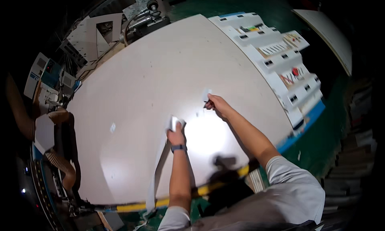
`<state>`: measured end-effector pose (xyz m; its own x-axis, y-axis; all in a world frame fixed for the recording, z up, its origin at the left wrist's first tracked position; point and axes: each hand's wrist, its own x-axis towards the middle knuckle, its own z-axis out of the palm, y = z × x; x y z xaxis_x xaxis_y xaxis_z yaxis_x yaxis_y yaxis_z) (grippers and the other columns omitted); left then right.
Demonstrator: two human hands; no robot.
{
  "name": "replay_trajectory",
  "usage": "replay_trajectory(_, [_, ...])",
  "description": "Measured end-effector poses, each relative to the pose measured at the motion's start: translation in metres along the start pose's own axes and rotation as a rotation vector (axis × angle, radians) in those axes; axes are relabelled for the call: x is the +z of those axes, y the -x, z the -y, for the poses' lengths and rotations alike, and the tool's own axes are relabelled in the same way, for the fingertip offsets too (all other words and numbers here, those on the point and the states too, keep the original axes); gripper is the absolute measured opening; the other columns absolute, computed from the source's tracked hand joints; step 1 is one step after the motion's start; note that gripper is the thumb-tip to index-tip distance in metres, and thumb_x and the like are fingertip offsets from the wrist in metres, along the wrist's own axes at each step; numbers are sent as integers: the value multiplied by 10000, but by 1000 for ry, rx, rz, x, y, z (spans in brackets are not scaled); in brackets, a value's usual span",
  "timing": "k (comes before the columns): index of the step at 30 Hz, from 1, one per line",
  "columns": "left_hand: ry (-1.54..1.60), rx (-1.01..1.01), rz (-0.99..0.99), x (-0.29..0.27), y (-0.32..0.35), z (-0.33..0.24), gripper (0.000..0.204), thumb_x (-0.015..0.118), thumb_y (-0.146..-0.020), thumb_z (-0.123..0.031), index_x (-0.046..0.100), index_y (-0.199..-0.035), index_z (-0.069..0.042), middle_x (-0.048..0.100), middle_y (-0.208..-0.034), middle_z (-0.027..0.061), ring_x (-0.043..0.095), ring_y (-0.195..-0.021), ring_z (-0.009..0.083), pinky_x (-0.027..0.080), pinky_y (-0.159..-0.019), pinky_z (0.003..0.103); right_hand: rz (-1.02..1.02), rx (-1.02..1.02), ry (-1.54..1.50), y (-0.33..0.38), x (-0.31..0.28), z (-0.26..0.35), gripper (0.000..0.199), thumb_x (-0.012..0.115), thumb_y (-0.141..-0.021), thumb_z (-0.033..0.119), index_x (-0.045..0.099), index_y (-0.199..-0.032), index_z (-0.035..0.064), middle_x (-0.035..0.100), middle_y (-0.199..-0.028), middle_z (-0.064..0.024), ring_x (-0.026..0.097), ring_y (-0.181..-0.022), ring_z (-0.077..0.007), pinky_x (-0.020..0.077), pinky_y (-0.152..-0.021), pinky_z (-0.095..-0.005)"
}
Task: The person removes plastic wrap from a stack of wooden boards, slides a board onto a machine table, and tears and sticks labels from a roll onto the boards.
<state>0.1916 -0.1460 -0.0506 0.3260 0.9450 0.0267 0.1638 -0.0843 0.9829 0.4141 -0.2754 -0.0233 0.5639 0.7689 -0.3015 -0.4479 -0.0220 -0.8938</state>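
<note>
My left hand (175, 137), with a dark band on its wrist, is closed round a small white wad or roll (174, 122), smeared by motion. From beside that hand a long pale strip (153, 187) hangs down past the near edge of the large pale board (132, 78). Farther right, my right hand (215, 104) pinches a small white label-like piece (207, 93) just above the board. Something thin and dark shows at its fingertips, too small to name. A small white patch (112, 127) lies on the board's left part.
White stepped holders (276, 62) with tools and small parts line the board's right side. Machinery with ribbed hoses (60, 163) stands at the left. A yellow-edged strip (140, 206) runs along the near side; cut panels (94, 34) lean at the back left.
</note>
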Motion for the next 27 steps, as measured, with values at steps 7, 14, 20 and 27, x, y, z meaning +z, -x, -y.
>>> replay_trajectory(7, [-624,409,77,60,-49,-4,343,694,-752,-153,624,-1047,9,513,-1162,229,501,-1090,371,421,-954,427,231,-193,117,-357,61,78,372,499,-952,397,579,-897,38,575,-854,-51,515,-728,-153,422,-694,-284])
replay_trajectory(14, [-442,258,63,72,-54,17,542,686,-810,-310,488,-1187,25,463,-1183,185,486,-1103,304,402,-952,405,196,-334,-29,-605,83,81,314,550,-923,395,615,-960,90,556,-851,-11,465,-815,-131,383,-811,-283])
replay_trajectory(20, [-469,168,103,49,-51,16,701,704,-796,-298,320,-1291,18,507,-1184,173,527,-1067,254,418,-929,383,-511,-684,323,-687,-48,167,402,537,-899,360,646,-1076,16,622,-1097,-263,614,-1010,-311,461,-865,-459])
replay_trajectory(27, [-370,137,63,57,-51,17,706,717,-788,-318,350,-1280,31,490,-1196,181,520,-1080,264,415,-934,388,-295,-692,1706,-645,-12,143,629,453,-893,548,488,-1343,109,478,-1379,-123,445,-1262,-260,359,-1037,-409])
